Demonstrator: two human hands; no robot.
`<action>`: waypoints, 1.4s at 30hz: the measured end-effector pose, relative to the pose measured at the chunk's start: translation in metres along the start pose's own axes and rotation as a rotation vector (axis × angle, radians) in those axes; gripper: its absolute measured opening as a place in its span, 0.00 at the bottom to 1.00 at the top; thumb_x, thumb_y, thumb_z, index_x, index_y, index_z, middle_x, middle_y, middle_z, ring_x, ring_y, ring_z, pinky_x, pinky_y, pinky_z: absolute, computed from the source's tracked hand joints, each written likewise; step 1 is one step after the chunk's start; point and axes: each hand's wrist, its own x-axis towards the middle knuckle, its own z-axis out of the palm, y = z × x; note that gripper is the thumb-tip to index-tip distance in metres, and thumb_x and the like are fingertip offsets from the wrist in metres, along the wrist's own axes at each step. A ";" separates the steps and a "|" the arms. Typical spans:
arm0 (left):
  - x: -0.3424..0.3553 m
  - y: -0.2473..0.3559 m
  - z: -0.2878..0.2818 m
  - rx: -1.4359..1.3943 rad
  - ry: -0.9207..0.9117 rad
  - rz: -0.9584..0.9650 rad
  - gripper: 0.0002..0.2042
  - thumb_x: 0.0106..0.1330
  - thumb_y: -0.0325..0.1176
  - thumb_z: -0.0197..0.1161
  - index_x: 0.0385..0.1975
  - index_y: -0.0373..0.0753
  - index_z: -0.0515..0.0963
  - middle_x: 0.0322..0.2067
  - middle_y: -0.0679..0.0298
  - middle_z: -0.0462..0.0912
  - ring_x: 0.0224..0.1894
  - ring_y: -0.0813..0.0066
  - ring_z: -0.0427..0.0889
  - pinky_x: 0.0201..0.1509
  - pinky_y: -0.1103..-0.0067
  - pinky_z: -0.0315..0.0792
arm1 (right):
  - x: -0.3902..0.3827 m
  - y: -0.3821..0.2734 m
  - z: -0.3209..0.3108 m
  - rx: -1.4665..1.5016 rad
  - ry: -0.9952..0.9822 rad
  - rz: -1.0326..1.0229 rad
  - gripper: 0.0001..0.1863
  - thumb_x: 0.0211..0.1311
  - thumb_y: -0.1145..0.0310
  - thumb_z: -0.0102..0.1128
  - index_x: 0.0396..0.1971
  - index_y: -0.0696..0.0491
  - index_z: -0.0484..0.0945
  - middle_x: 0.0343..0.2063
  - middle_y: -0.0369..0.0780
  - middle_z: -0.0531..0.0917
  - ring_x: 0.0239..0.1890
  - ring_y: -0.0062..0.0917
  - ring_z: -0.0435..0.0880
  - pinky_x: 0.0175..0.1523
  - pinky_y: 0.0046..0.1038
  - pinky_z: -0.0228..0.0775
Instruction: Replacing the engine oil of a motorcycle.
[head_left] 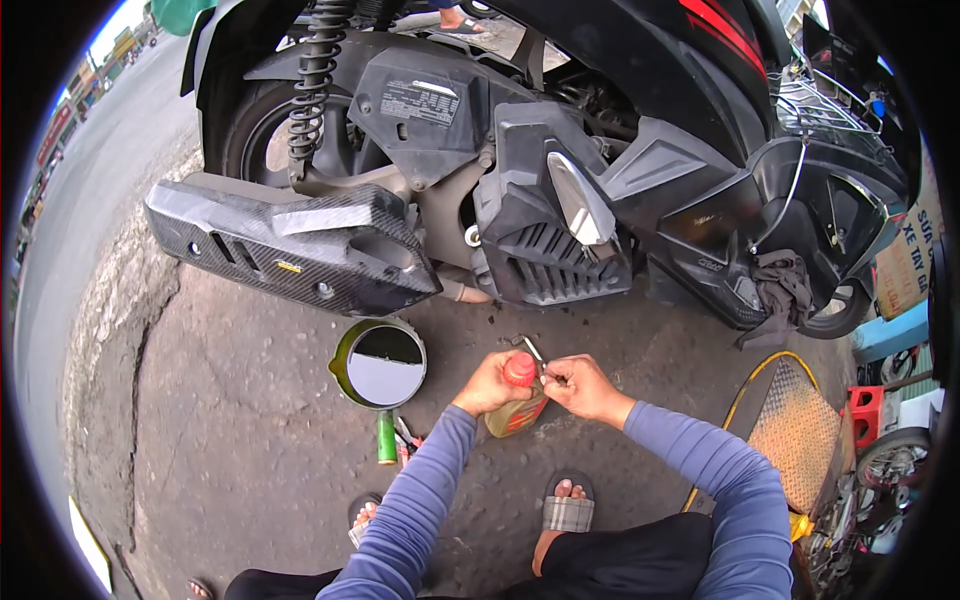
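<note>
**On the near side of the scooter [560,220], a bottle [513,416] between left hand [487,384] and right hand [588,388]**

Just right of the pan [424,362], the bottle is held near the middle of the scene, its red cap [519,368] facing up. The left forearm rises from the near edge and slants right; the left fingers are clamped round the bottle's upper part, close against the cap. The right elbow is bent out to the right, the forearm angling far and left, and the right fingers are drawn together on the end of a thin metal tool [533,348], which reaches past the cap toward the far side.

The rest of the tool is covered by the right fingers, so its kind is hard to tell. The left hand covers part of the bottle, and from above it is unclear whether its base meets the ground [265,400]. Dark liquid [386,368] hides the pan's bottom. Beside the pan's green handle, a small red-and-dark item [406,440] is too small to make out. The left sleeve [412,510] partly covers the left sandal [364,508]. The scooter's top is cut off by the far edge.
</note>
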 end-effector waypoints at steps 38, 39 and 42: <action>-0.028 0.047 -0.034 0.263 0.012 0.127 0.15 0.45 0.24 0.71 0.34 0.35 0.76 0.33 0.64 0.80 0.38 0.76 0.79 0.46 0.77 0.73 | 0.012 -0.067 0.008 -0.061 -0.168 -0.051 0.13 0.66 0.67 0.57 0.25 0.60 0.72 0.21 0.45 0.73 0.23 0.37 0.72 0.31 0.34 0.67; -0.028 0.046 -0.030 0.262 0.007 0.135 0.15 0.45 0.24 0.71 0.34 0.35 0.76 0.33 0.64 0.80 0.38 0.76 0.79 0.46 0.77 0.73 | 0.018 -0.076 0.012 -0.148 -0.133 -0.141 0.13 0.65 0.67 0.58 0.25 0.59 0.72 0.22 0.45 0.74 0.24 0.40 0.74 0.31 0.35 0.68; -0.028 0.047 -0.022 0.315 0.148 0.209 0.17 0.44 0.25 0.71 0.34 0.34 0.75 0.33 0.61 0.79 0.37 0.71 0.79 0.45 0.76 0.73 | 0.022 -0.084 0.014 -0.193 -0.089 -0.268 0.12 0.63 0.67 0.60 0.24 0.59 0.72 0.22 0.46 0.76 0.25 0.43 0.77 0.31 0.37 0.68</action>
